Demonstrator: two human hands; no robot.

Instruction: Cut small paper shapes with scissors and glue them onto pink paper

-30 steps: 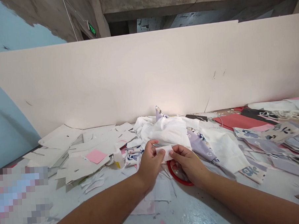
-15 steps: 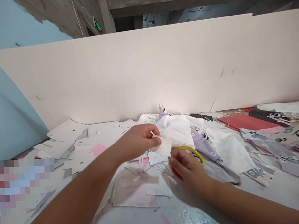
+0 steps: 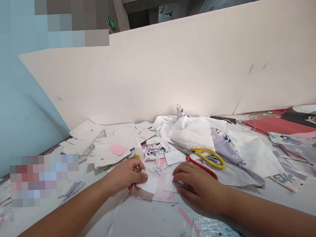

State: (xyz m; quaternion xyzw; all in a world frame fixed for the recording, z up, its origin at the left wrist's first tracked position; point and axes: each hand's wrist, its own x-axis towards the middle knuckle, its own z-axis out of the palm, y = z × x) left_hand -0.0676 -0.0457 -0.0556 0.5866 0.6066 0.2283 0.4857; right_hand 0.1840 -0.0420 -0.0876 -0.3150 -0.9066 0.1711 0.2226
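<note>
My left hand (image 3: 127,177) pinches a small white piece (image 3: 150,181), cloth or paper, between thumb and fingers, above a pale pink piece (image 3: 165,195) on the table. My right hand (image 3: 198,181) lies low over the table, fingers apart and slightly bent, holding nothing. Its fingertips are at the edge of another white piece (image 3: 169,183); whether they touch it I cannot tell. Just beyond this hand lie scissors (image 3: 185,150) with one yellow and one red handle, blades pointing left toward a crumpled white cloth.
White card pieces (image 3: 114,141) with a pink square (image 3: 118,149) are stacked at left. Crumpled white cloth (image 3: 192,131) and purple floral fabric (image 3: 224,145) lie behind the scissors. Red sheets (image 3: 273,127) and printed scraps (image 3: 289,139) spread rightward. A tall white panel (image 3: 156,73) stands behind.
My right hand has let go of the scissors, which now lie on the table. My left hand has come down and nearer with the white piece. The view has shifted left.
</note>
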